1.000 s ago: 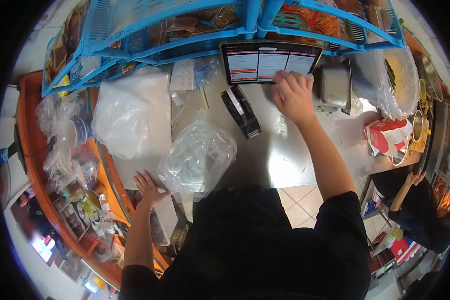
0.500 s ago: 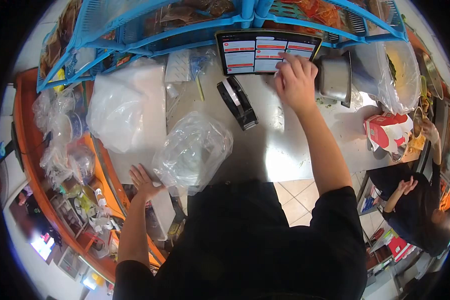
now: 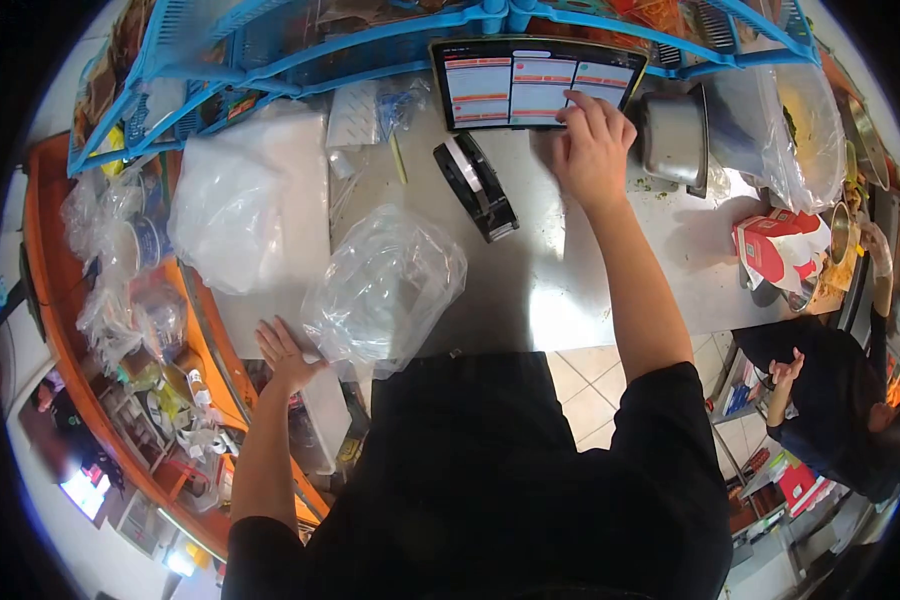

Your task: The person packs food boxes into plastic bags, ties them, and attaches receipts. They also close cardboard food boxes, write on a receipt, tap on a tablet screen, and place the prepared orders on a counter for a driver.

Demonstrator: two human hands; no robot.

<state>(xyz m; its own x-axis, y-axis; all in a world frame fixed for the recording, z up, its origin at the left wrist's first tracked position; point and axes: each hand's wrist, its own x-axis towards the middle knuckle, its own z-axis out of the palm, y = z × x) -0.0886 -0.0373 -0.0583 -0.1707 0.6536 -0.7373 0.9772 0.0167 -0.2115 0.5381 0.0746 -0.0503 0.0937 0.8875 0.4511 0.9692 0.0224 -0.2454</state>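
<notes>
My right hand (image 3: 594,150) reaches to the lower right of a tablet (image 3: 480,90), one finger on or just over its screen of red and white panels. Its fingers are partly extended and hold nothing. My left hand (image 3: 288,360) lies with fingers spread at the front edge of the metal counter (image 3: 540,250). Beside it rests a clear plastic bag (image 3: 385,285) that looks to have a round container inside. A black tape dispenser (image 3: 477,187) lies below the tablet.
A stack of white plastic bags (image 3: 250,200) sits at the left. Blue baskets (image 3: 370,60) line the back. To the right stand a metal container (image 3: 670,140) and a red-and-white carton (image 3: 775,250). A co-worker (image 3: 840,390) in dark clothes is at the far right.
The tablet's displayed panels have shifted, and my right hand is slightly lower against the screen. My left hand stays at the counter edge. The view has tilted a little.
</notes>
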